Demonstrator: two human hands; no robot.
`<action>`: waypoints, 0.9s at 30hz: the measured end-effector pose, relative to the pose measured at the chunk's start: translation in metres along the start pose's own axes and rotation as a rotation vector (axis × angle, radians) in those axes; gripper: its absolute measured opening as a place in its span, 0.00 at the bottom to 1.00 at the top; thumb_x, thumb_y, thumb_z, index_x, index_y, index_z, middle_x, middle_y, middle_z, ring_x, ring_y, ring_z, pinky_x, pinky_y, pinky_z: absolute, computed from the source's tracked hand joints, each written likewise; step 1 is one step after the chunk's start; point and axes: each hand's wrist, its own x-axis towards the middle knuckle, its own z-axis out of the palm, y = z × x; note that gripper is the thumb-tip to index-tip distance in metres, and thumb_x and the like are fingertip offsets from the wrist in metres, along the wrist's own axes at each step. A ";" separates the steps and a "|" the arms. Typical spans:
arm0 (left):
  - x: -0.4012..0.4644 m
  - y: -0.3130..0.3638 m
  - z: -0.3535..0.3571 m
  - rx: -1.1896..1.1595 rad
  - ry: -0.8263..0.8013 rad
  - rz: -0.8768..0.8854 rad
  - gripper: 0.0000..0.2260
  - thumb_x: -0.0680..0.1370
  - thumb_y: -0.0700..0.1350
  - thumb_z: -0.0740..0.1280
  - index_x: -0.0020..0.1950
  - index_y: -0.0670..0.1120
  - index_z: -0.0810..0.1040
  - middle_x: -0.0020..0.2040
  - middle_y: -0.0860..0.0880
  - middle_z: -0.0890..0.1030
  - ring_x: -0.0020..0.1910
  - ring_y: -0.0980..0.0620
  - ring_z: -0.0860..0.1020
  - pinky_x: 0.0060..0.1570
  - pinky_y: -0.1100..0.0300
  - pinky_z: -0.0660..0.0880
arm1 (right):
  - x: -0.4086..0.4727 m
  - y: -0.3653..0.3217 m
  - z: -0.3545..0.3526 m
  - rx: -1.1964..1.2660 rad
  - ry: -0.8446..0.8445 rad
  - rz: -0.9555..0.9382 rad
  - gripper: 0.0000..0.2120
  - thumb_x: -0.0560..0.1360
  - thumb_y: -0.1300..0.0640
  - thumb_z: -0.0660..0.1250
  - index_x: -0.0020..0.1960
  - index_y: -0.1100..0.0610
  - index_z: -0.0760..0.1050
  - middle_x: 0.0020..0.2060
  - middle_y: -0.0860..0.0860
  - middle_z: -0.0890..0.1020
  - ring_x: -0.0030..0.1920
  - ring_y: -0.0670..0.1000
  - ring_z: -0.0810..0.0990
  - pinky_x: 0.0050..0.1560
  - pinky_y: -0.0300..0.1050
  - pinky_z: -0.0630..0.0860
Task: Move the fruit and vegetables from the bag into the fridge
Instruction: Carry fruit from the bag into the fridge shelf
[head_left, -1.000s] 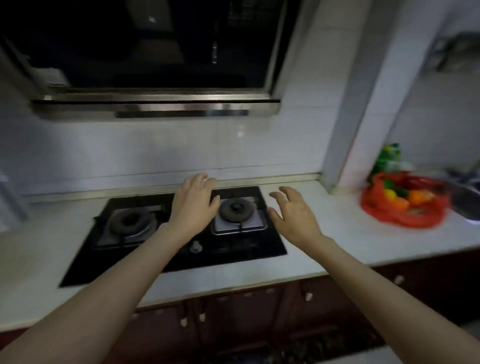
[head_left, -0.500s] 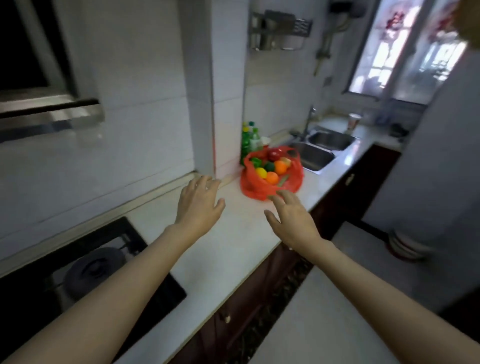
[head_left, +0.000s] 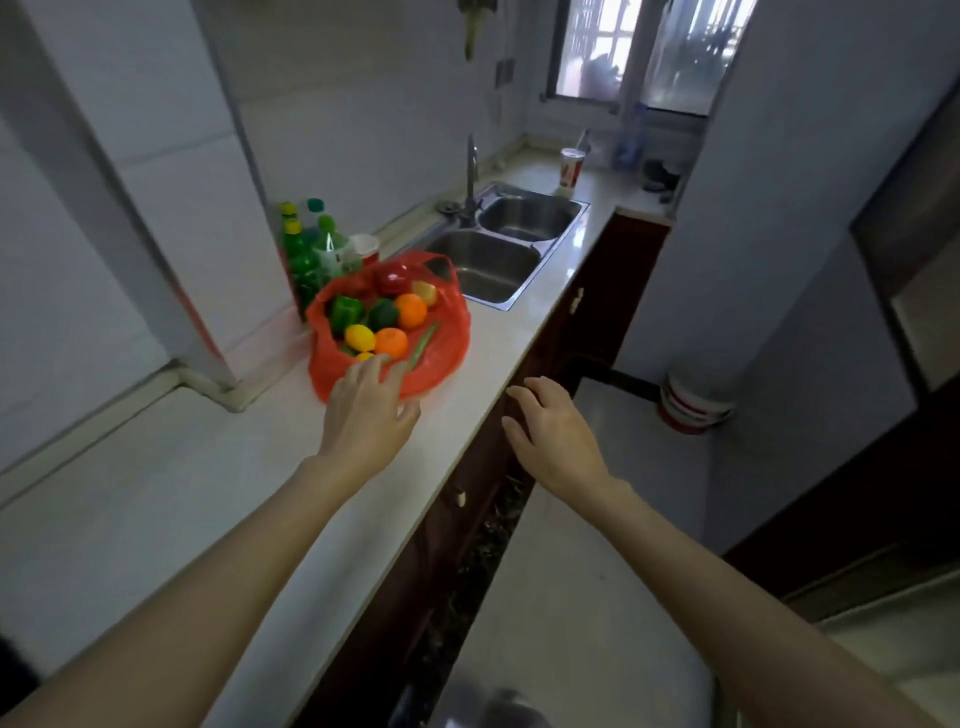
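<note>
Fingers (head_left: 387, 371) of the left hand (head_left: 366, 415), loosely spread and grasping nothing, reach the bag's (head_left: 441, 353) near edge; right hand (head_left: 553, 434) likewise relaxed, empty, well apart.

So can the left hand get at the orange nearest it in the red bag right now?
Probably yes. The left hand is open at the red bag's near edge, the bag gapes open, and the nearest orange lies uncovered on top just beyond the fingers.

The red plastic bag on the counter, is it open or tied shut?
Open. The red plastic bag has its mouth spread wide, showing oranges, a lemon and green peppers inside.
</note>
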 end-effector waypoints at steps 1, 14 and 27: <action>0.010 0.004 0.008 -0.004 -0.002 -0.022 0.20 0.73 0.45 0.68 0.65 0.43 0.73 0.61 0.40 0.74 0.58 0.37 0.72 0.54 0.45 0.71 | 0.010 0.010 0.003 0.014 -0.013 0.005 0.20 0.79 0.53 0.60 0.68 0.61 0.68 0.65 0.58 0.72 0.68 0.57 0.65 0.68 0.49 0.64; 0.088 -0.012 0.097 0.028 -0.115 -0.308 0.21 0.73 0.47 0.67 0.65 0.44 0.72 0.63 0.42 0.74 0.60 0.40 0.71 0.55 0.47 0.72 | 0.146 0.090 0.082 0.086 -0.167 -0.185 0.19 0.79 0.54 0.61 0.66 0.62 0.71 0.63 0.62 0.74 0.67 0.62 0.69 0.67 0.55 0.66; 0.198 -0.093 0.158 -0.005 -0.044 -0.507 0.21 0.71 0.44 0.70 0.62 0.41 0.75 0.61 0.38 0.75 0.57 0.37 0.74 0.54 0.47 0.73 | 0.312 0.078 0.146 0.140 -0.304 -0.403 0.20 0.76 0.52 0.55 0.63 0.60 0.72 0.59 0.58 0.76 0.63 0.59 0.71 0.62 0.54 0.72</action>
